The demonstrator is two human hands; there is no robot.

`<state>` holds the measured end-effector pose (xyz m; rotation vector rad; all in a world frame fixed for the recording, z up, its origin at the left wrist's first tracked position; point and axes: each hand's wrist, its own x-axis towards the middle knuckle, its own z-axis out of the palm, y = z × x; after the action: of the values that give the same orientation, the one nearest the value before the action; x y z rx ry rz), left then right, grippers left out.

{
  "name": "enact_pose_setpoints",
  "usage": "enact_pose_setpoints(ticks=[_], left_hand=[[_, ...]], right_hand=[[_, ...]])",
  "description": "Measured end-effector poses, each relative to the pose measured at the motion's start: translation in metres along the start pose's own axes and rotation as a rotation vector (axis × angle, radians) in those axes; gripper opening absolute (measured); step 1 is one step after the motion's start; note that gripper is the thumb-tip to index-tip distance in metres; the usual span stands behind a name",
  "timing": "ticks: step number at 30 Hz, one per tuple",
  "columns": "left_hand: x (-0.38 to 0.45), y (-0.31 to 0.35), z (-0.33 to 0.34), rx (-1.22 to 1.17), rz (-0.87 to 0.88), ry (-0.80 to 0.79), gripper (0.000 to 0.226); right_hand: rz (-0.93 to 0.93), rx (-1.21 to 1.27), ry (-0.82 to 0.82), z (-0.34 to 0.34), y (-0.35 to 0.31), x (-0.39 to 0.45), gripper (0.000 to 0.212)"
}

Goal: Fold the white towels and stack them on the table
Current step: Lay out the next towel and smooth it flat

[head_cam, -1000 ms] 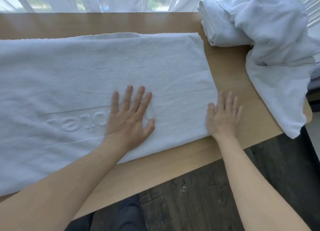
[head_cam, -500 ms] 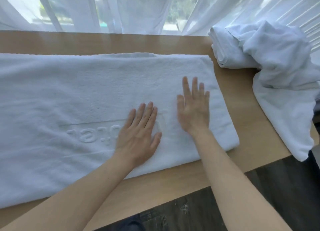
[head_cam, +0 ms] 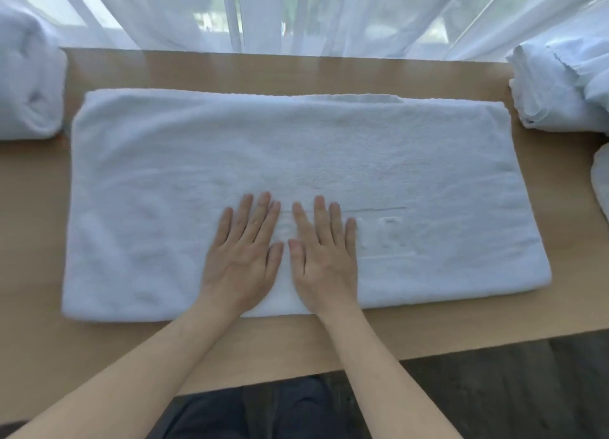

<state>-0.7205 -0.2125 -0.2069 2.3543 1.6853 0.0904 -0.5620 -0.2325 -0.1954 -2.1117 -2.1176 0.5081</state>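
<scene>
Head view looks straight down at the white towel (head_cam: 329, 161) I am working on, which lies flat across the middle of the wooden worktop (head_cam: 230, 69), already doubled into a long rectangle with its near edge close to my side of the worktop. My left hand (head_cam: 242, 257) and my right hand (head_cam: 324, 260) rest on it side by side near that edge, thumbs almost touching, fingers straight and spread, palms pressing the cloth down and grasping nothing. Faint raised lettering shows in the pile just right of my right hand, too soft to read. At the far end a small strip of an under layer peeks out past the top fold, so the layers are not quite square. By my reckoning this towel is only part folded: it is still long from left to right and would need at least one more fold across its length before it matches a stack. On the left edge of the worktop sits a bundle of white cloth (head_cam: 29, 86) with rounded folded edges, which I take to be towels already done, though it is partly out of view and blurred. On the right a looser heap of white towels (head_cam: 557, 89) sits near the corner of my towel, rumpled on top, and another bit of white cloth (head_cam: 601, 181) hangs at the right edge; those look to me like work still waiting. So I judge the job under way, with this towel's last folds, its stacking and the right-hand heap left.
</scene>
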Motion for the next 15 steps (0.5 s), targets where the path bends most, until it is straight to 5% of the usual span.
enact_pose_setpoints(ticks=[10, 15], left_hand=[[-0.007, -0.043, -0.004, 0.053, 0.185, -0.028, 0.069], [-0.025, -0.133, -0.025, 0.039, -0.083, -0.032, 0.071]], right_hand=[[0.071, -0.130, -0.007, 0.011, -0.002, 0.002, 0.062], [0.083, -0.138, 0.031, 0.013, 0.002, 0.000, 0.055]])
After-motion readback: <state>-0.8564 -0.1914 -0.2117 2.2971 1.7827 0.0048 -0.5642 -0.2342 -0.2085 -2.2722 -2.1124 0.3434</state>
